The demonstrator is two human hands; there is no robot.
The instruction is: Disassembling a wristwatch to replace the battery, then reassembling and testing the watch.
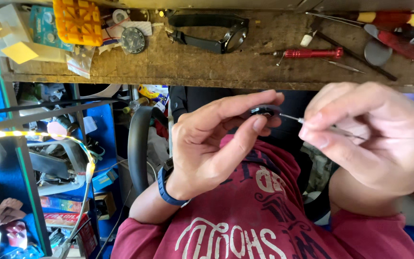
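Small dark watch case (266,111) sits pinched btwn thumb and fingers of left hand (212,144), held up over the lap, just below the bench (216,67) edge. Right hand (370,136) grips a thin metal tool (293,118) tight btwn thumb and forefinger, tip touching the case edge. Work looks mid-way: case is off any strap and tool is engaged, but can't tell if the back is open yet. On the bench, well apart: black watch (216,33), red screwdriver (312,52), yellow block (77,21), loose dial (133,40).
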